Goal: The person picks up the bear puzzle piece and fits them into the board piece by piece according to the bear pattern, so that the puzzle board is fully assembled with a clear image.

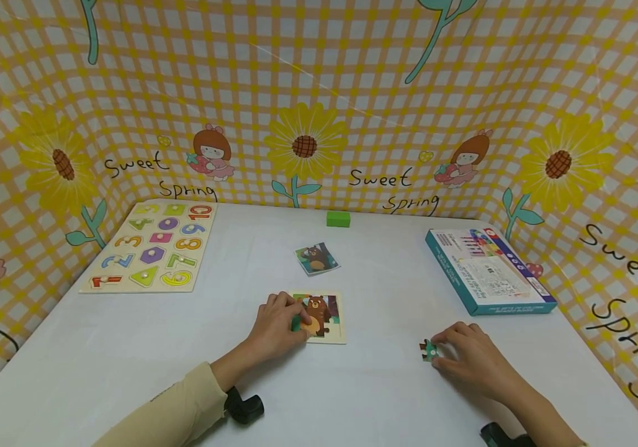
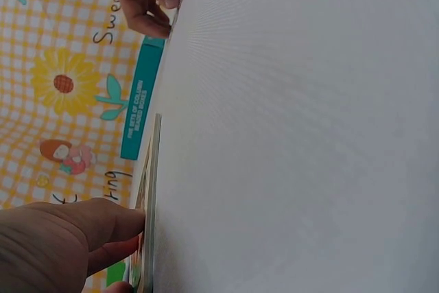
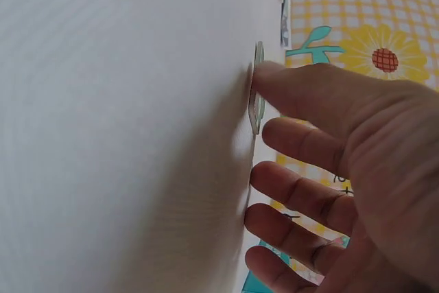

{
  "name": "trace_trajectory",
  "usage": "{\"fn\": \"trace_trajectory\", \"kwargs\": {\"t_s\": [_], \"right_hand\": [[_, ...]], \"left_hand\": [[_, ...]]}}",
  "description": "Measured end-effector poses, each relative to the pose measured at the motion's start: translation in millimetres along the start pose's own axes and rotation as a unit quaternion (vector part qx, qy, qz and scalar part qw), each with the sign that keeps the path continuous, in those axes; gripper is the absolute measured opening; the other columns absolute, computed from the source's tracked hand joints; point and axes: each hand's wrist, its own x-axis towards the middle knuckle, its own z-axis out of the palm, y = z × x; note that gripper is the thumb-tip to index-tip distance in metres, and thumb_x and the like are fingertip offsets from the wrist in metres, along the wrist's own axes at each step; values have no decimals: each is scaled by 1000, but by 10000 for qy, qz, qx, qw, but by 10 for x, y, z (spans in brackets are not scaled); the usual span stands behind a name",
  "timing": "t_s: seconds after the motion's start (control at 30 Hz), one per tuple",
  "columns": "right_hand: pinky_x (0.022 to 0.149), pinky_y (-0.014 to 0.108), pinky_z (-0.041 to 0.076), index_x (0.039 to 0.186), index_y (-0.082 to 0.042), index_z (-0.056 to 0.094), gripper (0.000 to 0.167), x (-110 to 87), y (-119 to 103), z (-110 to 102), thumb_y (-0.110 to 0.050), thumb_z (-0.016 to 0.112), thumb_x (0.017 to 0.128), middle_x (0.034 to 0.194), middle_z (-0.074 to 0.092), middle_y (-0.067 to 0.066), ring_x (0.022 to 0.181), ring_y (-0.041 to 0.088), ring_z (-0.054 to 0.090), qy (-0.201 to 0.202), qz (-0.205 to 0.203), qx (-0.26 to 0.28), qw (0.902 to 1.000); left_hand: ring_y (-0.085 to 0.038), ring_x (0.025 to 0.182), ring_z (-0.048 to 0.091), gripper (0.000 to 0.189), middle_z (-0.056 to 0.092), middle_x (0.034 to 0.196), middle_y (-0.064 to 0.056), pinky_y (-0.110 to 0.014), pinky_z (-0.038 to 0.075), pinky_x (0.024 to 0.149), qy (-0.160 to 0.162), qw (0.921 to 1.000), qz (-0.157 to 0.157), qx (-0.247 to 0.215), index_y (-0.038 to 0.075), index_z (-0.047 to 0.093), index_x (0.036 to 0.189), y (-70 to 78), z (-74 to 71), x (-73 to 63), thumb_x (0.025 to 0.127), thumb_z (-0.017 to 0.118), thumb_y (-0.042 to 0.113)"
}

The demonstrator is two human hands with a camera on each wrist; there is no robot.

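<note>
A square bear puzzle (image 1: 319, 309) in a light wooden tray (image 1: 344, 318) lies flat at the table's middle. My left hand (image 1: 281, 326) is over its left side, thumb and forefinger bent around a green puzzle piece (image 1: 296, 322) there; the fingers cover part of the picture. In the left wrist view, my left thumb (image 2: 123, 221) reaches the tray's top surface. To the right, my right hand (image 1: 467, 357) pinches a small green-and-brown puzzle piece (image 1: 429, 351) close over the table. The right wrist view shows this piece edge-on under the thumb, with the other fingers spread loosely.
A bear picture card (image 1: 317, 258) lies behind the tray, with a green block (image 1: 338, 218) farther back. On the left is a wooden number board (image 1: 148, 248). A flat teal-edged box (image 1: 489, 270) lies right. Patterned cloth walls enclose the table's back and sides.
</note>
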Motion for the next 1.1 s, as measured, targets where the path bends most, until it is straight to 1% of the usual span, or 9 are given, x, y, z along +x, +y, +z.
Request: {"fn": "trace_trajectory", "kwargs": {"t_s": [0.27, 0.73, 0.9, 1.1], "right_hand": [[82, 44, 42, 96, -18, 70, 24, -4, 30, 13, -25, 77, 74, 101, 62, 2, 96, 22, 50, -29, 13, -17, 10000], [80, 41, 42, 94, -20, 70, 22, -4, 24, 9, -28, 77, 75, 101, 62, 0, 96, 20, 49, -44, 5, -14, 10000], [81, 40, 41, 94, -20, 70, 22, 18, -25, -1, -29, 76, 75, 100, 62, -1, 96, 19, 49, -26, -53, 65, 10000], [81, 41, 41, 94, -19, 69, 23, 99, -155, 7, -27, 77, 74, 100, 62, -2, 95, 18, 48, 64, -273, 69, 9996]], "left_hand": [[-25, 102, 41, 10, 51, 104, -6, -45, 34, 84, 13, 10000, 4, 17, 19, 67, 84, -3, 8, 0, 75, 70, 17], [-23, 101, 40, 9, 50, 104, -3, -45, 33, 86, 22, 10000, -15, -6, 22, 66, 84, -17, 5, -3, 76, 69, 20], [-23, 102, 40, 9, 51, 104, -4, -45, 33, 86, 18, 10000, -18, 16, 22, 66, 84, -12, 4, -3, 75, 69, 19], [-23, 102, 40, 9, 51, 104, -4, -44, 33, 84, 18, 10000, -20, 12, 22, 66, 83, -8, 4, -6, 75, 69, 19]]}}
